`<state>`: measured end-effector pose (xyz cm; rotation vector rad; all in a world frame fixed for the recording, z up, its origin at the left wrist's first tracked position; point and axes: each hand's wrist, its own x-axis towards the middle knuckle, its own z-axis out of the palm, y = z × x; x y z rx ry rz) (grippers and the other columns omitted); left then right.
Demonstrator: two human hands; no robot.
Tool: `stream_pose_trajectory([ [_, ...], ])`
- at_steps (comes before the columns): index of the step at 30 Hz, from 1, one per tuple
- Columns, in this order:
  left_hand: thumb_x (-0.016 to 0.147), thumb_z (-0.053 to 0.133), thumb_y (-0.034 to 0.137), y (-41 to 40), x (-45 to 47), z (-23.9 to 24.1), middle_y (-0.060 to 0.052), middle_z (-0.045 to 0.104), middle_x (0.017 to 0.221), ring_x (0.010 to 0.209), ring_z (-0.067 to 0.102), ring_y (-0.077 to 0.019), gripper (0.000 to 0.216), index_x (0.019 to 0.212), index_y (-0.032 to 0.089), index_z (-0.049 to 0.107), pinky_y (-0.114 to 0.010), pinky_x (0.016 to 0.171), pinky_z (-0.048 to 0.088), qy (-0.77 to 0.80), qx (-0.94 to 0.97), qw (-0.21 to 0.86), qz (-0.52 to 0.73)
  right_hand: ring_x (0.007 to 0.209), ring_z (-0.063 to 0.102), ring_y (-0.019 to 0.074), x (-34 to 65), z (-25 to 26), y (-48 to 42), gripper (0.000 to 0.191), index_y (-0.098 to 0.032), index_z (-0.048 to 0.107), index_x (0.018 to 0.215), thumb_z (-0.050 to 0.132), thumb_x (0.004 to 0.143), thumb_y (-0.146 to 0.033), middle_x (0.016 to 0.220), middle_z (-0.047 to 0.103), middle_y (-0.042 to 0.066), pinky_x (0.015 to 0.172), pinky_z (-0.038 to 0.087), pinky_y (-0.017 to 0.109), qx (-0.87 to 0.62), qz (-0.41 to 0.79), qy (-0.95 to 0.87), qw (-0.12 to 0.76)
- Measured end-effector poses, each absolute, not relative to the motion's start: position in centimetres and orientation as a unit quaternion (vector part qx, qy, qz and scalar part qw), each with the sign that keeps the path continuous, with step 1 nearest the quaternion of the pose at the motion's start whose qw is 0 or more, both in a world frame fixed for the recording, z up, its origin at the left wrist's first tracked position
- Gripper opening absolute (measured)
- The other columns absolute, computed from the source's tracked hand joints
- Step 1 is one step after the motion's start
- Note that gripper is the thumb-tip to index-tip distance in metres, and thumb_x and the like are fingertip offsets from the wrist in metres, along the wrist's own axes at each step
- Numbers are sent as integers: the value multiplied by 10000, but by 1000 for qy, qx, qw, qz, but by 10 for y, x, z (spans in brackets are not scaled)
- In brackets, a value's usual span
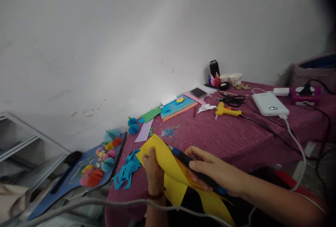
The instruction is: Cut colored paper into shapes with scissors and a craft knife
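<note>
My left hand is closed on the near left part of a folded yellow paper sheet, pinching it at the table's front edge. My right hand grips a dark tool with a blue tip, laid across the yellow sheet with its tip pointing up and left. The sheet hangs partly over the table edge toward me. Blue paper scraps lie just left of my left hand.
A magenta cloth covers the table. On it lie a yellow glue gun, black scissors, a white power bank, stacked coloured papers, cups and a dark can. A blue board with paper balls sits left.
</note>
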<state>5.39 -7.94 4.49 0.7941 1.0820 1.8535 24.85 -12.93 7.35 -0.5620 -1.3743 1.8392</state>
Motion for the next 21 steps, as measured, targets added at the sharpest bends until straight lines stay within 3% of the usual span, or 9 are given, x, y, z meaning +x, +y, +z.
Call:
stream_pose_trajectory([
  [7,639,699,397,-80,56,43,31,582,510,387,513,-107,285,645,152,555,-213,406,425,454,323,396,730,402,398,37,246,72,-129,278,-207,388,850,532,823,-443,617,509,-61,374,263,164,-226,735,-513,381],
  [21,642,725,434,-74,49,39,2,670,635,484,595,-137,319,729,148,613,-243,478,475,448,336,378,738,414,403,39,251,68,-130,248,-192,415,889,511,866,-420,657,518,-51,390,287,167,-200,719,-525,409],
])
